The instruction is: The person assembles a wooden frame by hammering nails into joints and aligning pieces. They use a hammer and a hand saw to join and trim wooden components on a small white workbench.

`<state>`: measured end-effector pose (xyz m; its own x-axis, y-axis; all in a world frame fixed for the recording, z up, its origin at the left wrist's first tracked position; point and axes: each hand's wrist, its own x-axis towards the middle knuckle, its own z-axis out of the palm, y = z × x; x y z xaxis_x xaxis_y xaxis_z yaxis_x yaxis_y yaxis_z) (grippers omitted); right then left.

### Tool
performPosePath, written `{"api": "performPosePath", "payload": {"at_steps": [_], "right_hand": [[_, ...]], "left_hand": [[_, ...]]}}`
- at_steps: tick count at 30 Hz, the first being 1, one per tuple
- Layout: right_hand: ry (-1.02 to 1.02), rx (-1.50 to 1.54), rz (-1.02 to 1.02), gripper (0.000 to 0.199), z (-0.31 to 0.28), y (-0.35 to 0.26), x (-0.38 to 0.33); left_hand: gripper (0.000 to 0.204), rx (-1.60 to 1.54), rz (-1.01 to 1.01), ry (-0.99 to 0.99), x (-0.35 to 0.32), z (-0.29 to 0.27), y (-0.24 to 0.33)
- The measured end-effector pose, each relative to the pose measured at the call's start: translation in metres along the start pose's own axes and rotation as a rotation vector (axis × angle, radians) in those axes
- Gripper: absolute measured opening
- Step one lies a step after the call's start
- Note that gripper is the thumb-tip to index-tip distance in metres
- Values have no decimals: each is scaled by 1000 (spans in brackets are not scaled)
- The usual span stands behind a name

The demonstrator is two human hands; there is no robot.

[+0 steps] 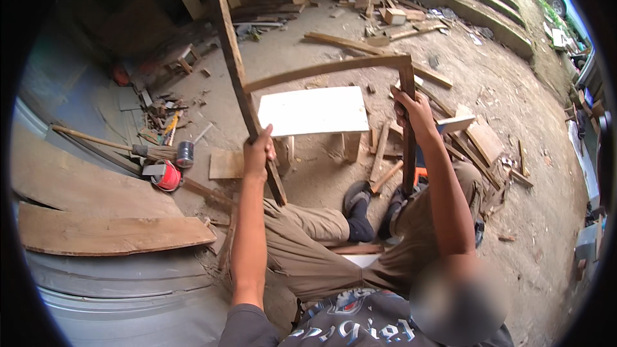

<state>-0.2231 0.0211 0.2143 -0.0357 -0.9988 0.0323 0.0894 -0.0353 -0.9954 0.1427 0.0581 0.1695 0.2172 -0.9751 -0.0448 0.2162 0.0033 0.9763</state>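
Note:
A wooden frame (328, 69) hangs in front of me, made of a long left post, a crosspiece and a shorter right post. My left hand (259, 150) is wrapped round the long post below the crosspiece joint. Around the short post, a little under its top corner, my right hand (414, 112) is closed. Behind the frame stands a low bench (315, 110) with a white top and wooden legs. The lower end of the short post comes down by my shoes (357, 198); whether it touches the ground I cannot tell.
Wood offcuts (485, 141) litter the dirt floor at the right, with more scraps at the back. To the left lie a broom (154, 151), a dark can (185, 153) and a red tin (167, 176). A curved board (116, 234) rests on grey sheeting; concrete steps (479, 9) rise at far right.

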Motion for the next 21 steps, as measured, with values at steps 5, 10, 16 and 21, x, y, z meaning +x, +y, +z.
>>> {"api": "performPosePath", "payload": {"at_steps": [5, 10, 16, 21], "right_hand": [[-6, -109, -41, 26, 5, -3, 11], [18, -209, -103, 31, 11, 5, 38], [54, -106, -135, 30, 32, 0, 33], [9, -14, -174, 25, 62, -14, 39]], "left_hand": [[37, 11, 0, 11, 4, -8, 1], [35, 51, 83, 12, 16, -11, -2], [34, 29, 126, 29, 19, -26, 14], [33, 26, 182, 109, 18, -39, 34]]}}
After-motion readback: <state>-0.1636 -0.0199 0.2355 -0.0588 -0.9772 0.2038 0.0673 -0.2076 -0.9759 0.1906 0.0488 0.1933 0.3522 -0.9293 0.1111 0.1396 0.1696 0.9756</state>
